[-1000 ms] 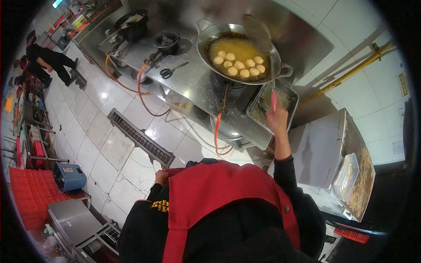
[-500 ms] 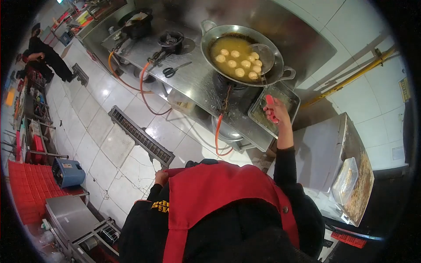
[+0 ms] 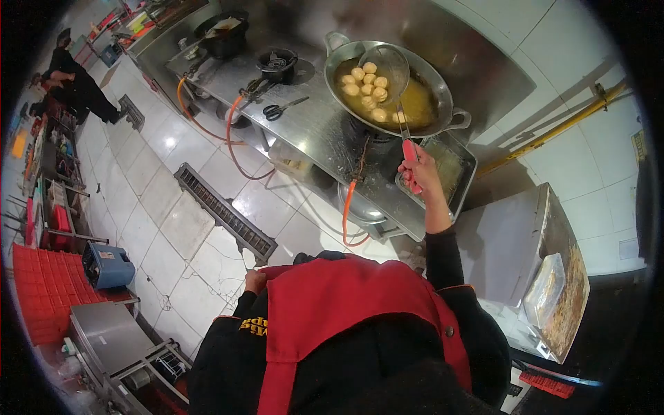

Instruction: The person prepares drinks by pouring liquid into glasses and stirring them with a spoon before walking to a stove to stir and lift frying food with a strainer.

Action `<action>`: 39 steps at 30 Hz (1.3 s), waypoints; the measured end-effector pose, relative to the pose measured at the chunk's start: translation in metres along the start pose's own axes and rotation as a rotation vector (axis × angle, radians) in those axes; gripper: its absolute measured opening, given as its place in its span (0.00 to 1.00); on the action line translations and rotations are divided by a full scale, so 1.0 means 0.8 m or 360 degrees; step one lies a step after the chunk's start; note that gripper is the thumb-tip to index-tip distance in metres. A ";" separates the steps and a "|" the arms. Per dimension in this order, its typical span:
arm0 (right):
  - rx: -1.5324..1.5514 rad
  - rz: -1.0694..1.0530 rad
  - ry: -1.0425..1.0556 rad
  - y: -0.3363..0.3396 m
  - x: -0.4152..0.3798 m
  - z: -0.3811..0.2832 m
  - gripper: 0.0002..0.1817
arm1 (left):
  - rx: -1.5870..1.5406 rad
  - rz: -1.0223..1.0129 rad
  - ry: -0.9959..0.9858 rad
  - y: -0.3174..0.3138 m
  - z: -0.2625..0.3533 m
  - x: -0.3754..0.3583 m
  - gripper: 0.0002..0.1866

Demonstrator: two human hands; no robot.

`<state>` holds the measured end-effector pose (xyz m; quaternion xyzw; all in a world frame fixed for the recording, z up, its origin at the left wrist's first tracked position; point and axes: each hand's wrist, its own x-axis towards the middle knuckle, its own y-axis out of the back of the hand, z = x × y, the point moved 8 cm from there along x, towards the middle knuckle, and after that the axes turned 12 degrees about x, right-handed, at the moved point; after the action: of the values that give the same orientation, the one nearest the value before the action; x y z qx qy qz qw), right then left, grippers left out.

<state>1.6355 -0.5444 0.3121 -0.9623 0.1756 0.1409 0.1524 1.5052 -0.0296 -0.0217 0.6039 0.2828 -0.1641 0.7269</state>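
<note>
My right hand is closed around the red handle of a skimmer. The skimmer's round mesh head is in a wide metal wok, by the far side of several pale golden balls. The balls sit in yellowish oil, bunched toward the left of the wok. My left hand is low beside my red apron, its visible fingers curled. Whatever it may hold is hidden.
A shallow tray lies right of the wok. Scissors, a bare burner and a dark pot are on the steel counter. Orange hoses hang from its front. Another person stands far left, near a floor drain grate.
My right hand has shifted left with the skimmer. Its head has swung from the right side of the wok to the upper middle, and the balls have moved left. My left hand stays put.
</note>
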 end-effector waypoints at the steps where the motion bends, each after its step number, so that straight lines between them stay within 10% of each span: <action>1: -0.0184 0.0059 0.0067 0.000 -0.003 -0.003 0.31 | 0.0075 0.0014 -0.0141 -0.003 0.004 0.001 0.15; 5: -0.0559 0.0195 0.0215 -0.002 -0.015 -0.007 0.35 | -0.0117 -0.0030 0.0200 -0.031 -0.028 0.022 0.15; 8: -0.0960 0.0280 0.0326 -0.011 -0.039 -0.023 0.36 | 0.0824 0.0086 -0.0617 -0.046 0.012 0.027 0.15; 13: -0.1451 0.0233 0.0897 -0.007 -0.051 -0.023 0.35 | -0.0027 0.0020 0.0240 -0.018 -0.016 0.022 0.15; 16: -0.1493 0.0187 0.1209 -0.016 -0.082 -0.039 0.35 | 0.0277 -0.0020 -0.0203 -0.005 0.013 0.017 0.15; 22: -0.1515 0.0141 0.1260 -0.017 -0.117 -0.053 0.36 | 0.0221 0.0041 -0.0098 0.017 0.026 0.013 0.14; 29: -0.1142 0.0105 0.0463 -0.004 -0.129 -0.039 0.35 | 0.0855 0.0220 -0.0686 -0.048 0.029 0.063 0.14; 39: -0.0835 0.0263 0.0184 0.050 -0.074 -0.002 0.36 | 0.0146 0.0063 -0.0110 0.035 0.040 0.000 0.15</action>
<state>1.5675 -0.5635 0.3231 -0.9578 0.2193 0.1383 -0.1243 1.5283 -0.0550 0.0039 0.6361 0.2377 -0.1832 0.7108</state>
